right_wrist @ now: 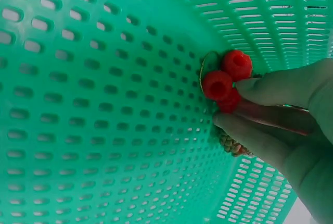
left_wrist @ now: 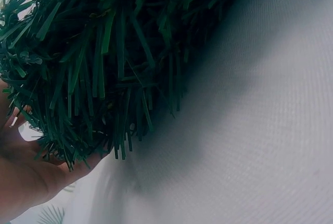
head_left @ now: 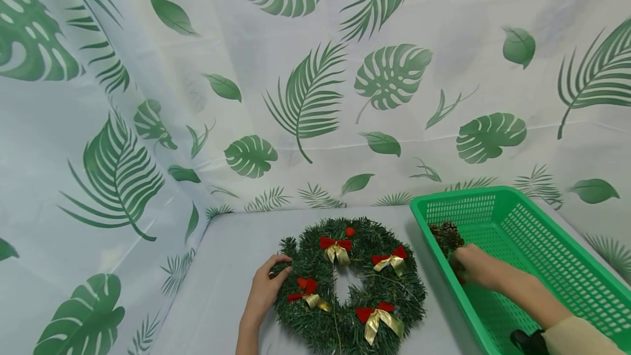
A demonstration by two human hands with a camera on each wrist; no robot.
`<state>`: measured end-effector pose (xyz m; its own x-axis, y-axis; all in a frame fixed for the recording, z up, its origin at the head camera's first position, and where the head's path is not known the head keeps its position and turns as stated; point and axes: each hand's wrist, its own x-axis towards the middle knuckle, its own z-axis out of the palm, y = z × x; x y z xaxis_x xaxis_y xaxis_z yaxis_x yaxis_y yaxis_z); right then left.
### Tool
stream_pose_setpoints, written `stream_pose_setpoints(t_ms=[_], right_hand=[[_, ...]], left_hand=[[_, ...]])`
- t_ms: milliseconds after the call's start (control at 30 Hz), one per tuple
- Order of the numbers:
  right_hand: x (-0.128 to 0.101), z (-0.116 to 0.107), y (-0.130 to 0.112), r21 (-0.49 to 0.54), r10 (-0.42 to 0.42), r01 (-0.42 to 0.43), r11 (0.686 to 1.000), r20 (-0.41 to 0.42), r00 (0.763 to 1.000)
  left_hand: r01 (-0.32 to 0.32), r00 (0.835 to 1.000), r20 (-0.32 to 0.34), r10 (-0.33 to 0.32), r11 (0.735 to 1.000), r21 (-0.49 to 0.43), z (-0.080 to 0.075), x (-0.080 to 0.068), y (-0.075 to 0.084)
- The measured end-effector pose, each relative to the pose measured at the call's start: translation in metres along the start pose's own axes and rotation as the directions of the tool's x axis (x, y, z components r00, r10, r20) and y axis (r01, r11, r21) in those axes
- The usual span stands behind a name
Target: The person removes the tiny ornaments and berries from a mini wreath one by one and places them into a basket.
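A green artificial wreath (head_left: 409, 295) with red-and-gold bows (head_left: 336, 250) lies flat on the white-covered table. My left hand (head_left: 266, 284) grips its left edge, thumb and fingers around the greenery (left_wrist: 99, 62). Inside the green basket (head_left: 537, 234), my right hand (head_left: 475, 267) reaches down by the near-left wall. In the right wrist view, the thumb and a finger of that hand pinch a small cluster of red berries (right_wrist: 217, 85). A pinecone (head_left: 447, 236) sits just beyond the hand. A brownish scaly piece (right_wrist: 232, 145) shows partly beneath the fingers.
The basket's slotted walls (right_wrist: 250, 15) rise around my right hand. A black object (head_left: 529, 341) is at the right wrist. White cloth (head_left: 394, 75) printed with green leaves hangs behind the table and along its left side.
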<state>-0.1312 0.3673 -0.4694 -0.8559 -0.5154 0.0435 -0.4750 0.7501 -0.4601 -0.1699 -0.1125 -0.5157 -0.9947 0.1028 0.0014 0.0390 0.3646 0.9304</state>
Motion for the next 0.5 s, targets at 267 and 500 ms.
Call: stream_pose_setpoints(t_ms=[267, 500], right_hand=[[0.002, -0.014, -0.010, -0.054, 0.030, -0.031, 0.998, -0.007, 1.000], [0.011, -0.033, -0.022, -0.138, -0.048, 0.038, 0.990, -0.064, 0.997]], left_hand=[[0.001, 1.000, 0.008, 0.000, 1.000, -0.018, -0.002, -0.004, 0.001], [0.006, 1.000, 0.017, -0.005, 1.000, -0.027, -0.003, -0.006, 0.003]])
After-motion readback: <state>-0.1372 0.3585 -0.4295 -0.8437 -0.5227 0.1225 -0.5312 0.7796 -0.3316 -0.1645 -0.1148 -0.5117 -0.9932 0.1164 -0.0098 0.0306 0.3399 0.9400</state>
